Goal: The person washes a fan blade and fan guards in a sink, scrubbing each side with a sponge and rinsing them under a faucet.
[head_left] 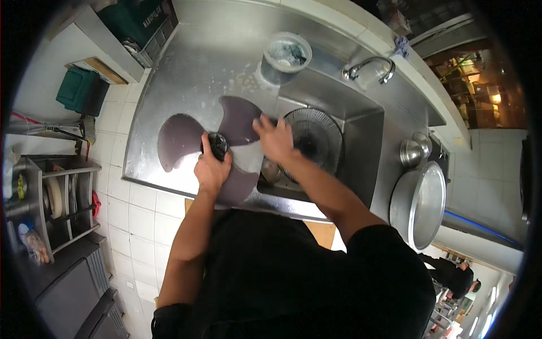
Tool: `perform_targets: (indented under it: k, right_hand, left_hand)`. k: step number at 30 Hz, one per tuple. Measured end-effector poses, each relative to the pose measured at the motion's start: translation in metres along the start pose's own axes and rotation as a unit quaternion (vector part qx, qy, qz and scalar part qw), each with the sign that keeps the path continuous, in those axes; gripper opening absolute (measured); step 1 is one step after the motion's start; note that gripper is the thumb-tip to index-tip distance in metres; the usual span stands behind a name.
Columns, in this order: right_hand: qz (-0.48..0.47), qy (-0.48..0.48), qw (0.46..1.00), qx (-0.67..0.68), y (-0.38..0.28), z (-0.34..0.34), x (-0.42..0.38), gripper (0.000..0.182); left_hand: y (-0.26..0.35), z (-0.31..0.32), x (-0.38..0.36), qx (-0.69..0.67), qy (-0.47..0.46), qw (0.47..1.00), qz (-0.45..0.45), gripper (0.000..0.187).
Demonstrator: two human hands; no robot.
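Observation:
A three-bladed fan blade [179, 140], purplish grey and wet, lies on the steel drainboard. My left hand [213, 166] is closed around its dark round hub [218, 146]. At the edge of the upper right blade is my right hand [275, 138], its fingers bent and slightly blurred. Something dark shows by these fingers, but I cannot make out what it is. Beyond that hand, a round wire fan guard [333, 133] leans inside the sink [364, 141]. A rounded metal piece [271, 170], partly hidden, sits at the sink's near left corner.
Behind the sink's left corner stands a clear tub [276, 72] with suds and something dark inside. A curved faucet [370, 66] rises at the back. To the right are a large metal basin [420, 206] and small metal bowls [411, 153]. Another person [454, 277] is far off at lower right.

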State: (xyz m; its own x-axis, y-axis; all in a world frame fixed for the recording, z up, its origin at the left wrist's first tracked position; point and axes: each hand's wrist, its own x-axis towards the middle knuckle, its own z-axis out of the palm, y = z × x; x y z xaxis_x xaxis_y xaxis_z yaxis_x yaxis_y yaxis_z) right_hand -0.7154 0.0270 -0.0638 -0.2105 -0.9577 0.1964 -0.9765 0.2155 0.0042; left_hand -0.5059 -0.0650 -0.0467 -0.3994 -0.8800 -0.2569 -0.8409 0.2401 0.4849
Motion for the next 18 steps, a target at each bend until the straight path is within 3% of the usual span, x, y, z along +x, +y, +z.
perform_targets:
  k: [3, 7, 9, 10, 12, 16, 18]
  right_hand:
    - [0.118, -0.137, 0.981, 0.069, 0.024, -0.007, 0.054, 0.046]
    - [0.068, -0.020, 0.997, 0.016, -0.021, 0.011, 0.018, 0.043]
    - [-0.019, -0.001, 0.993, 0.114, -0.029, 0.015, 0.004, 0.042]
    - [-0.017, 0.002, 0.993, 0.118, -0.022, 0.010, 0.009, 0.042]
    - [0.100, -0.122, 0.983, 0.098, 0.021, -0.014, 0.047, 0.042]
    - [0.131, -0.101, 0.961, 0.220, 0.076, -0.091, 0.104, 0.040]
    - [0.144, -0.031, 0.949, 0.279, 0.088, -0.156, 0.122, 0.039]
  left_hand:
    - [0.005, 0.001, 0.001, 0.036, 0.030, 0.999, 0.014, 0.098]
    - [0.005, 0.003, 0.000, 0.028, 0.030, 0.999, 0.008, 0.098]
    - [0.007, -0.001, 0.002, 0.007, 0.016, 1.000, 0.001, 0.095]
    - [0.005, -0.001, 0.000, 0.012, 0.017, 1.000, 0.002, 0.095]
    - [0.008, -0.003, 0.003, 0.017, 0.009, 1.000, -0.008, 0.095]
    - [0.016, -0.035, 0.008, -0.006, -0.015, 1.000, -0.007, 0.096]
    - [-0.001, -0.034, 0.017, -0.209, 0.046, 0.976, 0.051, 0.094]
